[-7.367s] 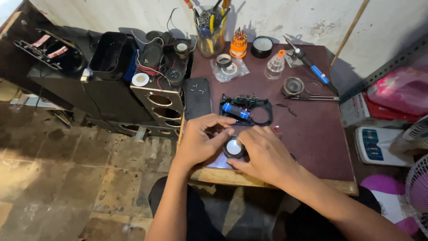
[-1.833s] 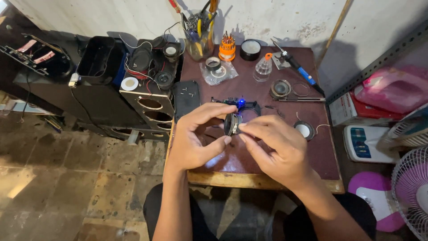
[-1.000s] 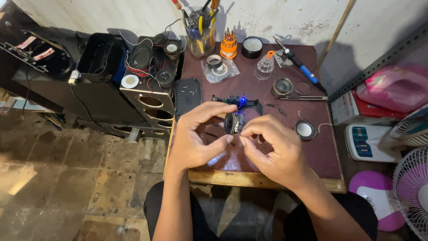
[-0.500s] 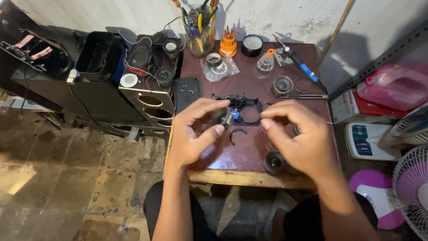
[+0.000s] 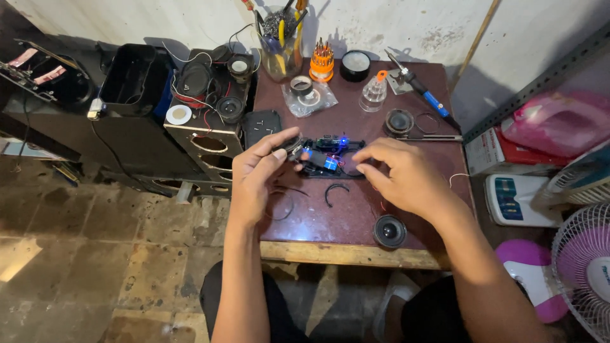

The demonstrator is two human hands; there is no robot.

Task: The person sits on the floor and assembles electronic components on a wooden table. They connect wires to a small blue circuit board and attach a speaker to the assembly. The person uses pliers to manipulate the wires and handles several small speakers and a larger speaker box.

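My left hand (image 5: 262, 173) pinches a small black part with a blue piece (image 5: 309, 158) just above the dark red table (image 5: 305, 223). My right hand (image 5: 397, 174) hovers to the right of it, fingers spread over the black frame with a lit blue light (image 5: 332, 145), holding nothing. A small round black speaker (image 5: 389, 231) lies on the table near the front edge, below my right wrist. A curved black ring piece (image 5: 335, 193) lies between my hands.
At the back stand a cup of tools (image 5: 280, 46), an orange screwdriver set (image 5: 322, 61), a clear bottle (image 5: 373, 93) and a soldering iron (image 5: 420, 93). Speaker boxes (image 5: 203, 121) crowd the left side. A white fan (image 5: 583, 254) stands at the right.
Earlier both hands held the small round speaker together. It now lies on the table near the front edge, and my hands have moved back to the part with the blue light.
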